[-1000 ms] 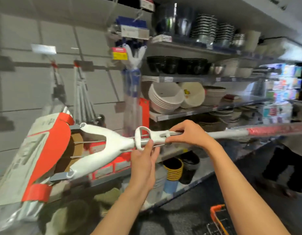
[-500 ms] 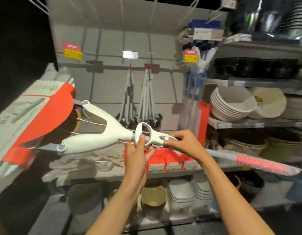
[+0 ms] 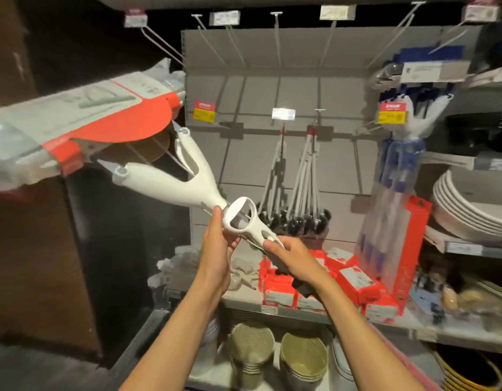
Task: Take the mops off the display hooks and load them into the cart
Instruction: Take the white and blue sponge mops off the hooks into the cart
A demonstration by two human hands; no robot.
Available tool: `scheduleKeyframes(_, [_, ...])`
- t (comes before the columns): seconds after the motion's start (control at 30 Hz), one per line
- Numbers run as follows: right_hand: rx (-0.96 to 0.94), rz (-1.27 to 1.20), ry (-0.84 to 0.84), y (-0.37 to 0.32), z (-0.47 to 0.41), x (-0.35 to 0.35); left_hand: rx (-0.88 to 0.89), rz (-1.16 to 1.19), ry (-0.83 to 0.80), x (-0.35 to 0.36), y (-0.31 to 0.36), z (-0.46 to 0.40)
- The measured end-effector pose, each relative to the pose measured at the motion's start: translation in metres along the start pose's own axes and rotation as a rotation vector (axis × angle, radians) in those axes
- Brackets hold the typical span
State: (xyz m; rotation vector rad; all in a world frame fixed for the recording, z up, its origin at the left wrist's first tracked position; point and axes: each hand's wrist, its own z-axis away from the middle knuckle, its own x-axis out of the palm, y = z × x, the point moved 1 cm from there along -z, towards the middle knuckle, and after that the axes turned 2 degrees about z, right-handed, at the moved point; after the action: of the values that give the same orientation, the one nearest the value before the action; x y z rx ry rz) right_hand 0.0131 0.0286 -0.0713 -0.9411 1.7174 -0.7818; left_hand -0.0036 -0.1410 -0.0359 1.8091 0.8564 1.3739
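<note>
Straight ahead, the grey display panel (image 3: 314, 170) fills the far middle, with bare hooks (image 3: 276, 38) jutting from its top. Across the left, the mop (image 3: 185, 179) slants from its wrapped orange-and-white head at upper left down to the centre, off the hooks. At the right, a blue mop (image 3: 396, 165) hangs in clear packaging beside stacked white bowls (image 3: 470, 210). Nearer, the left hand (image 3: 218, 249) grips the white neck just beside the lever loop, and the right hand (image 3: 293, 256) is curled round the handle below it.
</note>
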Motion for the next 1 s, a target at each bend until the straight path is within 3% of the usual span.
scheduleKeyframes(0.2, [-0.051, -0.161, 0.113, -0.005, -0.003, 0.015, 0.030, 0.005, -0.017, 0.012, 0.020, -0.003])
scheduleKeyframes(0.47, [-0.074, -0.322, 0.250, 0.016, 0.005, 0.031, 0.136, 0.070, 0.223, 0.034, 0.026, -0.027])
scheduleKeyframes(0.63, [-0.057, -0.320, 0.159, 0.019, 0.007, 0.026, 0.202, 0.120, 0.198, 0.038, 0.020, -0.030])
scheduleKeyframes(0.73, [0.065, -0.346, 0.034, 0.023, 0.002, 0.016, 0.236, 0.070, 0.171, 0.041, 0.020, -0.034])
scheduleKeyframes(0.8, [0.092, -0.378, 0.047, 0.016, -0.006, 0.004, 0.240, 0.024, 0.159, 0.043, 0.019, -0.037])
scheduleKeyframes(1.0, [-0.199, -0.385, 0.295, -0.058, -0.045, -0.048, 0.263, -0.095, 0.066, 0.054, 0.014, -0.043])
